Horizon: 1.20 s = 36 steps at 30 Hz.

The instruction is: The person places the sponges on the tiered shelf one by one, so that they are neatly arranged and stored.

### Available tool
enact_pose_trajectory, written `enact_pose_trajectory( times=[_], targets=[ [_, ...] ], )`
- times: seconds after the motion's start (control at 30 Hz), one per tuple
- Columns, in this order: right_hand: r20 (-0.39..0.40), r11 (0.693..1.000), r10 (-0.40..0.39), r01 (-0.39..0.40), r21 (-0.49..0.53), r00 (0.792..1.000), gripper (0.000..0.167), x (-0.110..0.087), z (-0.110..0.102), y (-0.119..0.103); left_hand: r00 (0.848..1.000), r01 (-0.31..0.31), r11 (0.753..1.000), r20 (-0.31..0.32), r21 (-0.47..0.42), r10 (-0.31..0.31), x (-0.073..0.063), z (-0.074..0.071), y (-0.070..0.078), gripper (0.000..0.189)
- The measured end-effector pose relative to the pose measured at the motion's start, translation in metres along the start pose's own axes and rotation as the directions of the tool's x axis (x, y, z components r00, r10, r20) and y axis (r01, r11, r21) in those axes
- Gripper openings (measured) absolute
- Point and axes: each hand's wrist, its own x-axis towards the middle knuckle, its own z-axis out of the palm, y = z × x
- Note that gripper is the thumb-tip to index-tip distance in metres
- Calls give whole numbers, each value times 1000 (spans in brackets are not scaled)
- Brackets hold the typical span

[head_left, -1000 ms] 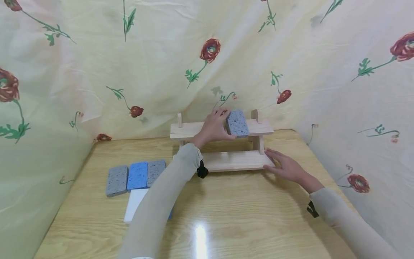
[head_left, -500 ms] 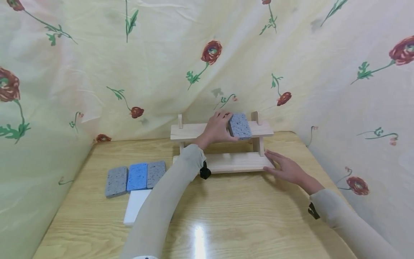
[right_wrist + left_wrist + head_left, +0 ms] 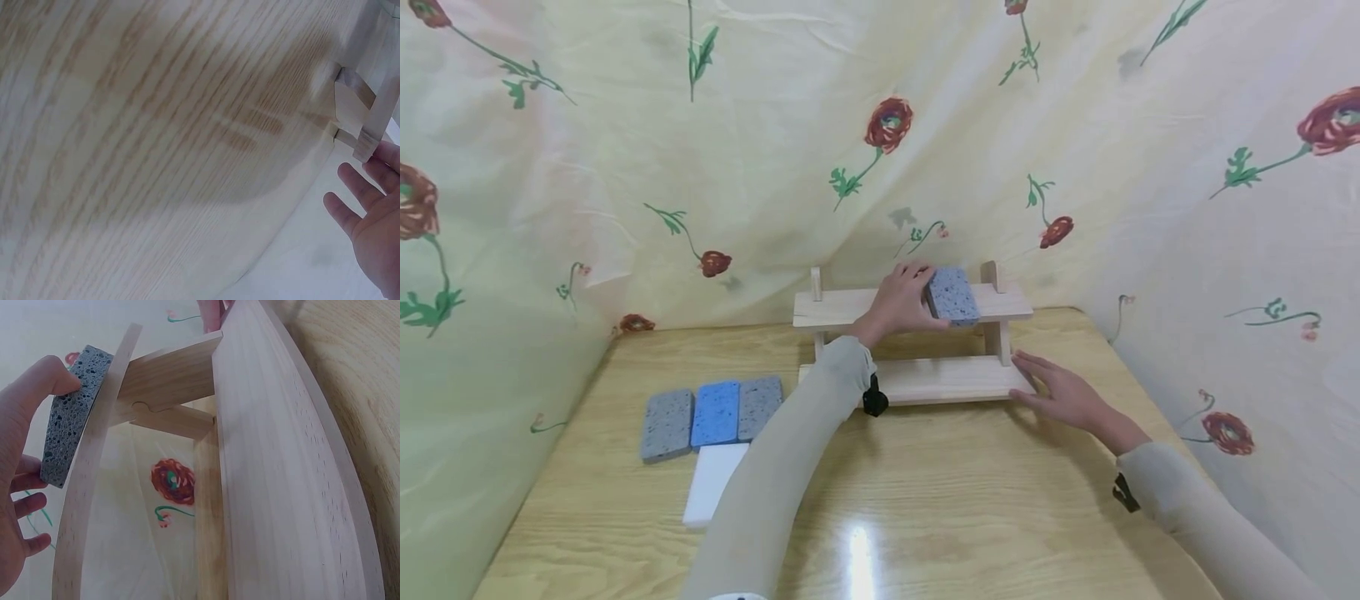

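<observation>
A small two-tier wooden shelf stands at the back of the table. On top of its upper board my left hand holds a grey speckled sponge between thumb and fingers. In the left wrist view that sponge lies along the upper board, its far side hidden. My right hand touches the right end of the lower board, thumb at the front edge. Seen from the right wrist, the fingers of the right hand are mostly straight, some against the wood.
Left on the table, a grey sponge, a blue sponge and another grey sponge lie side by side. In front, a white block is partly covered by the left sleeve. A flowered cloth hangs behind the shelf.
Over the last second my left hand has lowered the grey sponge slightly onto the upper board and moved it a little right. The right hand stays at the shelf's end.
</observation>
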Motion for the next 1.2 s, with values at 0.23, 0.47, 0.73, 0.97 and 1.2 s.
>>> enact_pose_trajectory(
  times=[0.23,0.47,0.73,0.97,1.2],
  targets=[
    [0,1000,1,-1,-3,1000,74,0,0,0,1000,5,1000,20,-11,-5,2,3,-2,102],
    [-7,1000,-1,1,-2,1000,74,-1,1,0,999,18,999,35,-37,-17,4,6,-5,102],
    [-9,1000,5,-6,-6,1000,74,-2,1,-1,998,42,998,48,-43,-40,3,8,-7,100],
    [-2,1000,5,-5,-7,1000,74,-2,1,-1,998,53,997,48,-50,-51,2,8,-8,98],
    [-2,1000,2,-2,0,1000,74,-2,1,-1,997,60,997,43,-56,-58,1,8,-8,99]
  ],
)
